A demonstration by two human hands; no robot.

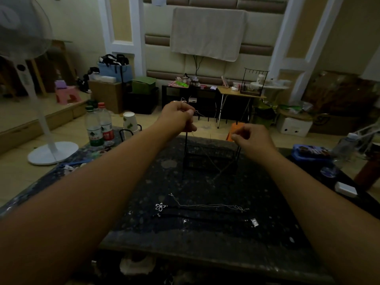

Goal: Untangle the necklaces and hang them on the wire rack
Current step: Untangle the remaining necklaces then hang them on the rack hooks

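Over on the far left corner of the dark table [205,239] stand two water bottles [99,126] and a paper cup [129,121], pushed back where they will not catch a chain.

The left hand [178,118] is raised above the far middle of the table, at the left upright of the wire rack [209,157]. Its fingers are curled tight, pinching something thin at the top of that post. I take it to be one end of a necklace being brought to the rack's top bar, though the light is too poor to see the chain in the fingers.

Below, a fine strand [211,161] seems to hang slantwise inside the rack's frame, so one piece may already be partly on it. I would not swear to it.

On the near part of the table lie the remaining necklaces: a thin silver chain [205,205] stretched out left to right, a flower pendant [160,206] at its left, and a dark cord [205,218] just nearer, with a small pale tag [254,222] at its right end. They look laid out straight, presumably so each can be lifted alone.

The right hand [250,138] hovers at the rack's right upright, fingers curled with thumb against forefinger, as if holding the other end taut. What it holds I cannot tell.
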